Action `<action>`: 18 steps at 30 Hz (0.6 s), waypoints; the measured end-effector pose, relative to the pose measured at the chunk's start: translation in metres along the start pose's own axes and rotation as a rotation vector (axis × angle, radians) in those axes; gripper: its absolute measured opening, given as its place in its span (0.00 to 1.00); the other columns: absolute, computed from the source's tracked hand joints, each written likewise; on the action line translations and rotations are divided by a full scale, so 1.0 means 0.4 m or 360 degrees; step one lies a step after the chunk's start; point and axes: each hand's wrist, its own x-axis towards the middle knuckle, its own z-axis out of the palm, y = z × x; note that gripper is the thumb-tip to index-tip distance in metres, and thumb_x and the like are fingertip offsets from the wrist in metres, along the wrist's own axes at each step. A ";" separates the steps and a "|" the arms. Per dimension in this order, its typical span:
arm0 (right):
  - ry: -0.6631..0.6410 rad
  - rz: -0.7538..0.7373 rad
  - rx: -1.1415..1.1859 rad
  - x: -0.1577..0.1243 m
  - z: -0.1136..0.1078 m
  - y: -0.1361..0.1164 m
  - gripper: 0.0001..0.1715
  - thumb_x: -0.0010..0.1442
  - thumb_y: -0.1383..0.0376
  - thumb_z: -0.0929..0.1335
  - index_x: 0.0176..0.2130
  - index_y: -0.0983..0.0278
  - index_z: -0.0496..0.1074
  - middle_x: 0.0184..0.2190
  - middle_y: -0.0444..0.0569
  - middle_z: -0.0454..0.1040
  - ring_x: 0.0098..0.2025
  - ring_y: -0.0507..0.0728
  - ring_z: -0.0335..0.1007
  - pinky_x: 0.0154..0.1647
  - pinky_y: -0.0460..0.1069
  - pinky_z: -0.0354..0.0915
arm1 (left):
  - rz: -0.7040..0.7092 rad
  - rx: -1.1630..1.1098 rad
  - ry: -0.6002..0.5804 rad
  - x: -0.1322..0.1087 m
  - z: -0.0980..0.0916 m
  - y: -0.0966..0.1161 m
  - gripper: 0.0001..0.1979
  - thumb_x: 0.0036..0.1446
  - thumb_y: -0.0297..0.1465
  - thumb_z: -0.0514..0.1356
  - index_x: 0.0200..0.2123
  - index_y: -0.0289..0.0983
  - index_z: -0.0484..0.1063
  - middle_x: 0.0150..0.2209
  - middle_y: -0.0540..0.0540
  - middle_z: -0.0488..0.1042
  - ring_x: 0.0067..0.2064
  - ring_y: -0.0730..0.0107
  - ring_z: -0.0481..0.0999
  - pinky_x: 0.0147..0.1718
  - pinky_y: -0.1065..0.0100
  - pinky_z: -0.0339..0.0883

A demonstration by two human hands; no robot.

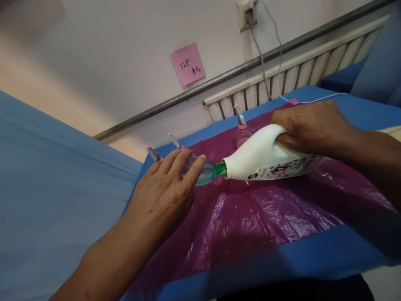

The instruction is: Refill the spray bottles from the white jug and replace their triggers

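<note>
- The white jug (266,152) lies tilted almost on its side between the two hands, its mouth aimed at the left hand and its printed label facing the wearer
- The right hand (308,125) is wrapped around the jug's handle, fingers closed on it from above
- The green-tinted clear bottle (203,172) reaches out from the left hand toward the jug, its green neck right at the jug's mouth; whether the neck sits inside that mouth or only against it, I cannot tell
- The left hand (166,188) is closed over the bottle's body, back of the hand upward; the thumb is hidden underneath
- Just beyond the jug, between the two hands, stands a pink-collared pump bottle (242,134), partly covered by the jug
- Past the left hand's fingertips two more pump tops (175,141) show, their lower parts hidden by that hand
- Beneath both grips spreads a shiny, wrinkled purple plastic sheet (247,221), laid over a blue cover (372,106)
- To the left of the left hand hangs a blue curtain (62,188)
- Farther out, beyond both hands, a white barred rail (250,90) and a grey bar (156,109) run along the wall, with a pink handwritten note (188,65) and a socket (246,19) with cables above
</note>
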 end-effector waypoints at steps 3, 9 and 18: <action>-0.0021 -0.0007 -0.0007 0.000 -0.004 -0.001 0.16 0.70 0.53 0.64 0.46 0.56 0.77 0.38 0.51 0.83 0.35 0.61 0.68 0.35 0.53 0.43 | 0.0026 0.0021 0.0004 0.006 -0.006 0.001 0.34 0.66 0.17 0.58 0.73 0.37 0.70 0.73 0.26 0.73 0.74 0.30 0.75 0.62 0.33 0.81; -0.0020 -0.0001 0.0007 -0.001 -0.008 -0.003 0.16 0.70 0.53 0.64 0.46 0.56 0.77 0.36 0.50 0.81 0.34 0.61 0.66 0.35 0.53 0.43 | 0.0043 0.0005 -0.0018 0.019 -0.023 0.003 0.35 0.67 0.15 0.58 0.74 0.40 0.70 0.74 0.28 0.72 0.75 0.29 0.73 0.64 0.30 0.79; -0.0010 -0.0005 0.0008 -0.002 -0.002 0.004 0.18 0.70 0.52 0.63 0.48 0.55 0.79 0.36 0.51 0.81 0.35 0.61 0.68 0.35 0.54 0.44 | 0.0166 0.0042 -0.0006 0.049 -0.059 0.003 0.33 0.68 0.15 0.57 0.72 0.41 0.73 0.74 0.30 0.72 0.76 0.31 0.72 0.65 0.33 0.77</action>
